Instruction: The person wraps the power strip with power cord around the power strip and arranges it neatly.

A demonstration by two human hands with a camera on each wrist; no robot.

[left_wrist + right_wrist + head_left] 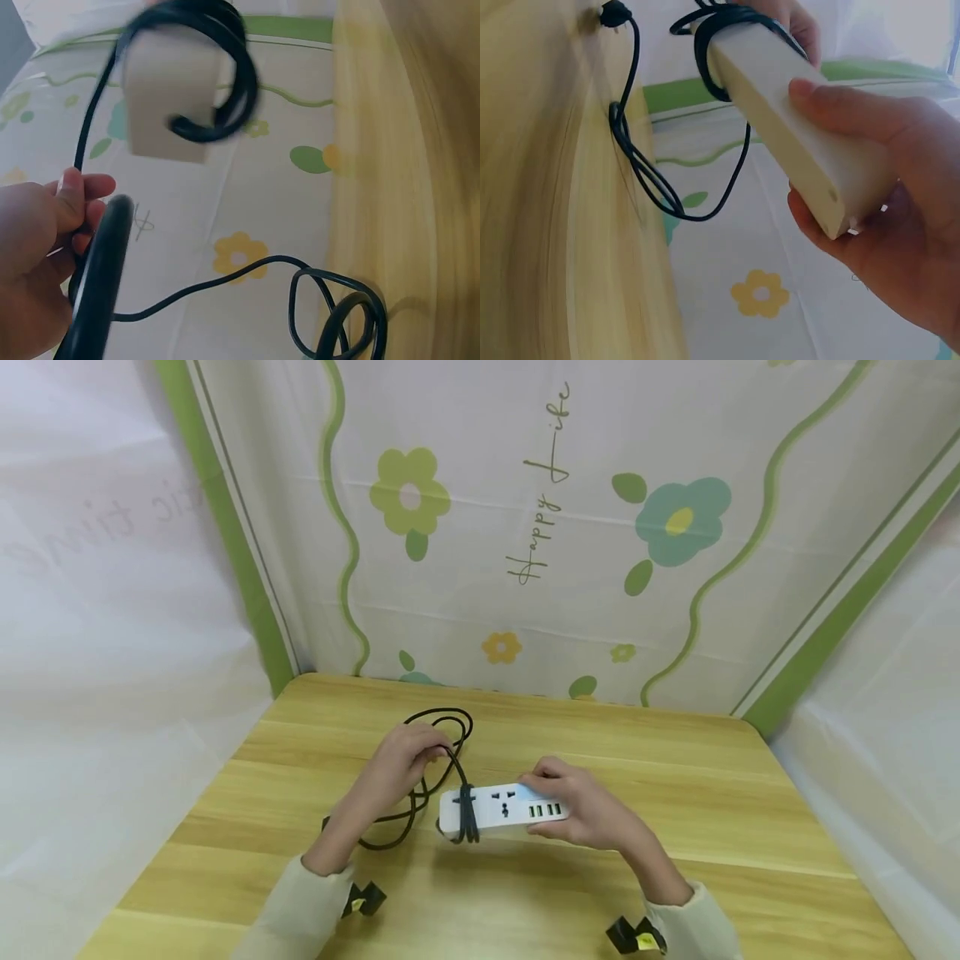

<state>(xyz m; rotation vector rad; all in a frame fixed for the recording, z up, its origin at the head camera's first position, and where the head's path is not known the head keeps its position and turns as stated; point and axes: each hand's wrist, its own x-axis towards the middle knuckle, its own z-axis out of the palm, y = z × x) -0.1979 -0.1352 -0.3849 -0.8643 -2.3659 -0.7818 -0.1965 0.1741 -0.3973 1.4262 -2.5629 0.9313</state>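
A white power strip (pixel 489 810) is held above the table, its sockets and USB ports facing the head camera. My right hand (pixel 588 806) grips its right end, thumb and fingers on opposite long sides; the right wrist view shows the same grip on the strip (pixel 795 112). Several turns of black cable (pixel 468 814) wrap round the strip's left end. My left hand (pixel 405 764) pinches the cable just up and left of those turns. In the left wrist view, thumb and fingertips of the left hand (pixel 45 232) close on the cord (pixel 88 135).
Loose loops of the black cable (pixel 397 843) lie on the wooden table (pixel 675 760) behind and beside my left hand. A black plug (pixel 615 13) shows on the tabletop in the right wrist view. Patterned white curtains (pixel 480 527) stand behind the table and at both sides.
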